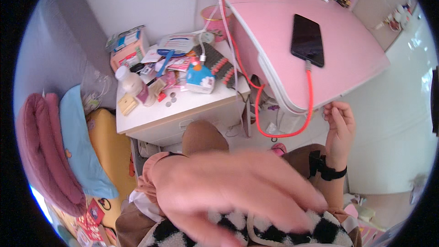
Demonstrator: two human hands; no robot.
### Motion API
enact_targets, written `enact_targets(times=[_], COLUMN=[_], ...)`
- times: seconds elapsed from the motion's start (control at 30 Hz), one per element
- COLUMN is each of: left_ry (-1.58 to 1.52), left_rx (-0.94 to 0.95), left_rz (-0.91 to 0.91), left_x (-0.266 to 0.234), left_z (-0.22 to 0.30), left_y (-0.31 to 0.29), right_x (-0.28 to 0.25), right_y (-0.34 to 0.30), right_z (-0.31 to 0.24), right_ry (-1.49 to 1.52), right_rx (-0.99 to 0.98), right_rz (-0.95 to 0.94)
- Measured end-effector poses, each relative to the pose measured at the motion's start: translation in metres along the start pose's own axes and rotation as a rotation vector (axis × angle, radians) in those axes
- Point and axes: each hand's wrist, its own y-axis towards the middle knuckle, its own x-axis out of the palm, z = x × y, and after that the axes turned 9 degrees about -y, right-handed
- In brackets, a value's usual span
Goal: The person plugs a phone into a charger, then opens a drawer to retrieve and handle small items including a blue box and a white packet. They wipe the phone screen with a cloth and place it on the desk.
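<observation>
My left hand (238,187), large and blurred, reaches across in front of my body with its fingers stretched out to the right. It holds nothing that I can see, and a black-and-white checkered garment (320,228) shows beneath it. Beside the near edge of the pink desk (352,68), my right hand (339,126) is raised with curled fingers; what is between them, if anything, is too small to make out. A black band (333,173) circles that wrist. On the desk lies a dark-screened phone (307,40) with a red charging cable (311,93) plugged into its lower end.
A white cabinet (176,120) at the left carries a bottle (132,82), a blue-and-white pack (200,78), a knitted item (224,66) and coins. The red cable loops below the desk edge. Folded maroon bedding (45,155) and a blue cloth (84,146) lie far left.
</observation>
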Motion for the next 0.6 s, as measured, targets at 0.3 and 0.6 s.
enact_targets(times=[0.3,0.6], left_ry=[-0.465,-0.362], left_rx=[0.329,0.173], left_rz=[0.028,-0.164], left_x=[0.034,0.017], left_z=[-0.048,-0.052], left_y=[0.005,-0.004], right_x=[0.001,0.008], right_y=[-0.002,-0.009], right_z=[0.006,0.008], right_ry=[0.023,0.013], right_rx=[0.031,0.071], right_rz=[-0.045,-0.072])
